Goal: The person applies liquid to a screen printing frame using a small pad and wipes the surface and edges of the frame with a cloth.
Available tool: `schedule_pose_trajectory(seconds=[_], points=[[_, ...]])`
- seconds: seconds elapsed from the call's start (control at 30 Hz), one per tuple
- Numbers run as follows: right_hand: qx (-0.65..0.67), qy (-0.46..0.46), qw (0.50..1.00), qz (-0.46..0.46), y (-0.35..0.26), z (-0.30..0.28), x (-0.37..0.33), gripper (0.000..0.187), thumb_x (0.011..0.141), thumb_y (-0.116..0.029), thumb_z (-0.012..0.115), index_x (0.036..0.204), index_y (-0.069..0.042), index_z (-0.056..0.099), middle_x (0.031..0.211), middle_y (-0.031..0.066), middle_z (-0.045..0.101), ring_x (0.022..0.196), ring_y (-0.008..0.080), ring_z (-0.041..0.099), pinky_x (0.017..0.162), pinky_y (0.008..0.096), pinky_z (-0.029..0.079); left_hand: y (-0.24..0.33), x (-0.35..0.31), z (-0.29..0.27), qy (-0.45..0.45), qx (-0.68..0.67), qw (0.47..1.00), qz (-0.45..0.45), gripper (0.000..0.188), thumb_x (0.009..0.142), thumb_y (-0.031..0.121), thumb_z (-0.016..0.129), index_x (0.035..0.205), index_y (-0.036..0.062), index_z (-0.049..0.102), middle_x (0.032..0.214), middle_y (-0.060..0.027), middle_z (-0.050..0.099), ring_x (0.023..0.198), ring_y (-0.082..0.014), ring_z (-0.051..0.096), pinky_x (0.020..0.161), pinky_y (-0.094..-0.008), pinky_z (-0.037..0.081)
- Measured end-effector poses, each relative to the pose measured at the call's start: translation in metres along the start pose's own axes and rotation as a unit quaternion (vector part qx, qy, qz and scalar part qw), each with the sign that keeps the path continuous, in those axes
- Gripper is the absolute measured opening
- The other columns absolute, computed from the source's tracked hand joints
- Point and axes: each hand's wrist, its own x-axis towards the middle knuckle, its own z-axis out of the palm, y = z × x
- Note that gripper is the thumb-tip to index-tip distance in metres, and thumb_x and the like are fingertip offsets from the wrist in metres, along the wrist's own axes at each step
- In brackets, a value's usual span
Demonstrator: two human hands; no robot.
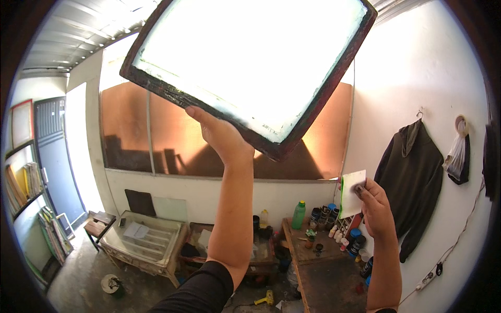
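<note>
The left hand (222, 136) holds a screen-printing frame (249, 68) up overhead against the bright window (156, 141), fingers clamped on the frame's lower edge. The frame is dark, paint-stained wood around a pale mesh, tilted so its right corner drops lowest, and daylight shines straight through the mesh. No design or blocked patch can be made out in that glare — the mesh reads as evenly lit, with only a greenish smear along its border.

Below and to the right of the frame, the right hand (374, 206) pinches a small white card with a green edge (352, 193), thumb across its face, held upright and well apart from the frame. The card has not been brought to the mesh; as a judgement, the work stands at a look-through check, with nothing yet applied to the screen.

Far beneath the frame sits a wooden workbench (318, 271) carrying a green bottle (298, 215) and a cluster of ink pots (334, 221). Left of the bench stands a glass-topped table (141, 240). Right of the frame, a dark hooded top (412, 177) hangs on the white wall.
</note>
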Motion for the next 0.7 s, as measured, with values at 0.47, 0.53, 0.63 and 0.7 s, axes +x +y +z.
schedule_pose_trajectory(seconds=[0.47, 0.53, 0.63, 0.7], points=[[-0.247, 0.069, 0.890, -0.377, -0.061, 0.072, 0.045, 0.018, 0.093, -0.006, 0.057, 0.107, 0.003, 0.065, 0.093, 0.0146, 0.068, 0.083, 0.0212, 0.065, 0.072, 0.0324, 0.051, 0.005, -0.022, 0.001, 0.038, 0.033, 0.998, -0.023, 0.094, 0.095, 0.071, 0.026, 0.149, -0.0055, 0.022, 0.148, -0.0187, 0.034, 0.133, -0.0296, 0.038, 0.112, -0.0384, 0.032], [-0.336, 0.069, 0.840, -0.421, -0.064, 0.079, 0.036, 0.017, 0.093, 0.001, 0.056, 0.107, 0.006, 0.064, 0.091, 0.0129, 0.066, 0.085, 0.0170, 0.064, 0.076, 0.0294, 0.050, -0.001, -0.029, -0.011, 0.013, 0.036, 0.999, -0.012, 0.093, 0.097, 0.070, 0.026, 0.149, -0.0074, 0.022, 0.150, -0.0194, 0.032, 0.135, -0.0286, 0.037, 0.112, -0.0370, 0.031], [-0.402, 0.080, 0.791, -0.455, -0.053, 0.088, 0.029, 0.026, 0.083, 0.003, 0.061, 0.109, 0.000, 0.066, 0.090, 0.0164, 0.065, 0.082, 0.0309, 0.063, 0.073, 0.0368, 0.049, -0.010, -0.047, -0.020, 0.017, 0.034, 0.999, -0.008, 0.093, 0.097, 0.069, 0.026, 0.149, -0.0079, 0.020, 0.151, -0.0194, 0.031, 0.136, -0.0276, 0.036, 0.113, -0.0362, 0.030], [-0.429, 0.088, 0.774, -0.457, -0.046, 0.094, 0.026, 0.031, 0.081, 0.005, 0.063, 0.110, -0.001, 0.066, 0.090, 0.0149, 0.065, 0.081, 0.0299, 0.063, 0.072, 0.0378, 0.049, -0.011, -0.060, -0.022, 0.015, 0.026, 1.000, -0.011, 0.090, 0.099, 0.066, 0.026, 0.149, -0.0078, 0.020, 0.152, -0.0190, 0.030, 0.136, -0.0263, 0.035, 0.113, -0.0348, 0.029]])
